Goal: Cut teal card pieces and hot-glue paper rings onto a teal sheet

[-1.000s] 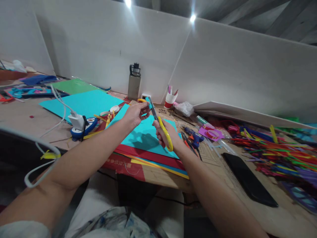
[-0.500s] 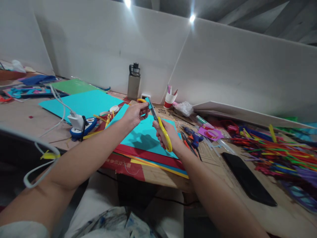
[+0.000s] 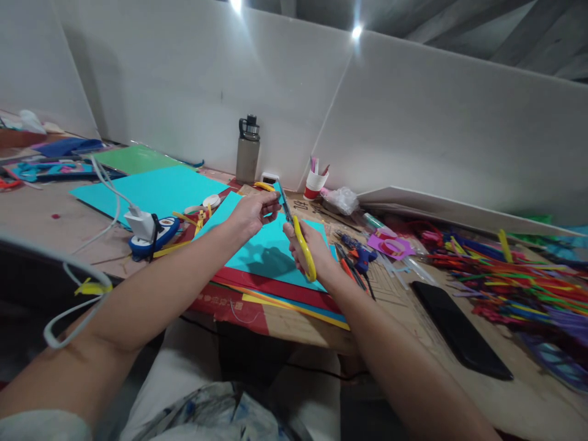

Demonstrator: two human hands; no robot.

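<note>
Currently | right grip (image 3: pixel 320 246): yellow scissors (image 3: pixel 304 244) | cup (image 3: pixel 316 182): pens (image 3: pixel 315 165) | bottle (image 3: pixel 247 162): lidded

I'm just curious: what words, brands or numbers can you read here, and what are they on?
None can be read with certainty.
Front red band: a row of pale characters, too blurred to read.
Dark marks in front of the white-and-red cup: too unclear to read.
Small white device: any text is too small.
Yellow-handled scissors: no lettering can be made out.
</note>
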